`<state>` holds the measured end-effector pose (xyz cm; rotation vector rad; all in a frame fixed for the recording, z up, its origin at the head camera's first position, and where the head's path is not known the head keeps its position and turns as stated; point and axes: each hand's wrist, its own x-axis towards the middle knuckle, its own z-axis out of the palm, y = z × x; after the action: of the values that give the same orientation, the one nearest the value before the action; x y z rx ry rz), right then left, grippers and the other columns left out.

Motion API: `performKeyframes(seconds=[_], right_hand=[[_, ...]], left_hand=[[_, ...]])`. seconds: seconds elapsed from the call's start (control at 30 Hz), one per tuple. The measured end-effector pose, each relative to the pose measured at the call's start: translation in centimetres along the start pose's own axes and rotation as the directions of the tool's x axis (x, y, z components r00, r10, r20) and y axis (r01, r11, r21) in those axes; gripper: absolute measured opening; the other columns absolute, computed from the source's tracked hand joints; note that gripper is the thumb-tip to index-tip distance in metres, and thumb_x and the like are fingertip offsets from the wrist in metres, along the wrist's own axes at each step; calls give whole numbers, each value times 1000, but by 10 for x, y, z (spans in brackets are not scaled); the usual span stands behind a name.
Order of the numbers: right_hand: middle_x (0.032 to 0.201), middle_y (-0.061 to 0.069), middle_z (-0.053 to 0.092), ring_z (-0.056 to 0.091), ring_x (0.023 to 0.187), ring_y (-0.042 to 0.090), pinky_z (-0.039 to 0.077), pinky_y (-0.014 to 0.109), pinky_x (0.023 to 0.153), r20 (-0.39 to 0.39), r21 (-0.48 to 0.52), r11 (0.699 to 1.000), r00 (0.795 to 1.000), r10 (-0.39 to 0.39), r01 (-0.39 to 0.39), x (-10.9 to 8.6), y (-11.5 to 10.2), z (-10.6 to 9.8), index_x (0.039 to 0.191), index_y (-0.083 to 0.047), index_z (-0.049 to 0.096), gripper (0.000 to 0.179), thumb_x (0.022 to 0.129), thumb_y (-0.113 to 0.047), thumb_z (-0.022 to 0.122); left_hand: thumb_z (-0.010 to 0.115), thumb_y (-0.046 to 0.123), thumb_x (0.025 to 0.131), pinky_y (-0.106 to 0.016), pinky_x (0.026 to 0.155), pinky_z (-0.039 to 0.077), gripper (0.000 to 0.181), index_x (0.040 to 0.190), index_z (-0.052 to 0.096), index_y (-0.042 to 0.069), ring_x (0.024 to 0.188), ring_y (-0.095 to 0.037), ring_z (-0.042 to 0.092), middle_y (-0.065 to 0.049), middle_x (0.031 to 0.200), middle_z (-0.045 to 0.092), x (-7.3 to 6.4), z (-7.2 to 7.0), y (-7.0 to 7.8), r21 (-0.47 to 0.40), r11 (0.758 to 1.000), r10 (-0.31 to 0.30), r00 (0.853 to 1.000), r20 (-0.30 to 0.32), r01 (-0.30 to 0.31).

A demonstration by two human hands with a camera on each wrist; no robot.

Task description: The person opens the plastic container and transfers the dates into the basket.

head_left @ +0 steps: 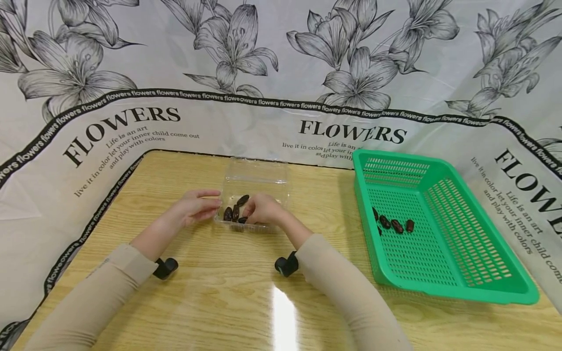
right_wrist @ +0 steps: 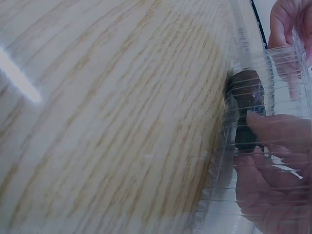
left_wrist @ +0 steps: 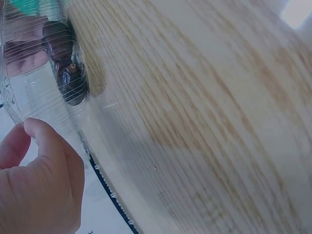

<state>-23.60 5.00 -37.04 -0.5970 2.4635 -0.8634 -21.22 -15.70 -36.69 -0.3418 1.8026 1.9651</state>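
A clear plastic clamshell box (head_left: 256, 171) stands at the back of the table with its lid raised, and several dark brown dates (head_left: 236, 212) lie in it. My left hand (head_left: 193, 207) is at the box's left side; its thumb and a finger pinch the rim in the left wrist view. Reaching into the box, my right hand (head_left: 265, 209) has its thumb and fingers bent on a date (right_wrist: 247, 131) near the front wall, seen through the ribbed plastic in the right wrist view.
At the right stands a green plastic basket (head_left: 448, 291) with slotted walls, and several dates (head_left: 397, 225) lie on its floor toward the left side. A flower-print cloth (head_left: 246, 122) hangs behind the wooden table (head_left: 210, 292).
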Motion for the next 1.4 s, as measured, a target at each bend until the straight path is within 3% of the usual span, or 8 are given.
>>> performKeyframes(seconds=[0.13,0.3,0.5,0.8,0.9,1.17,1.3,1.4], right_hand=[[87,6,65,59,78,15,51,23,69,15,133,991,999,29,-31,0,3,-3,95,0,69,18,77,4,71],[91,12,65,60,78,15,53,25,72,31,307,950,998,50,-57,-1,6,-8,100,5,67,21,79,7,68],[96,10,64,59,76,14,54,28,73,32,404,905,991,131,-132,-1,5,-12,107,3,65,26,82,-1,69],[89,4,55,55,69,14,52,36,82,75,577,798,984,160,-174,-6,2,-22,123,3,57,35,88,0,62],[88,4,56,56,67,14,51,39,85,77,614,770,984,160,-174,-8,1,-27,124,4,55,36,88,1,61],[84,5,61,60,68,16,44,47,96,89,661,729,983,158,-177,-16,1,-42,123,4,54,35,88,2,60],[84,7,64,63,68,16,47,43,92,80,670,724,985,150,-164,-23,0,-52,122,6,54,35,88,4,60],[88,9,64,64,70,16,54,35,82,72,662,733,987,144,-155,-29,-2,-61,124,5,53,36,88,3,59]], left_hand=[[56,-2,91,-15,64,53,55,141,34,-3,69,-6,63,0,81,64,0,0,0,-12,1000,-2,1000,5,2],[57,-1,91,-16,66,53,55,141,34,-3,72,-7,63,0,83,63,1,-1,0,-12,1000,-6,1000,-1,6],[58,-1,91,-16,67,53,56,141,34,-2,75,-7,63,-1,86,63,0,0,1,-13,1000,-11,1000,-4,11],[58,-1,90,-16,65,53,56,141,35,-2,73,-7,63,-2,87,63,-1,1,2,-15,1000,-12,1000,-3,12],[58,-1,90,-16,65,53,56,141,34,-2,72,-7,63,-2,86,63,0,1,3,-14,1000,-14,1000,-4,14],[57,-2,91,-16,63,53,55,141,35,-2,70,-7,62,-1,82,63,1,1,2,-16,1000,-22,1000,-6,22],[57,-2,91,-16,63,53,55,141,35,-2,69,-7,62,-1,81,63,1,1,1,-15,1000,-25,1000,-6,25],[57,-1,91,-15,62,53,56,142,34,-2,68,-7,62,-1,81,63,1,1,1,-12,1000,-23,1000,-4,23]])
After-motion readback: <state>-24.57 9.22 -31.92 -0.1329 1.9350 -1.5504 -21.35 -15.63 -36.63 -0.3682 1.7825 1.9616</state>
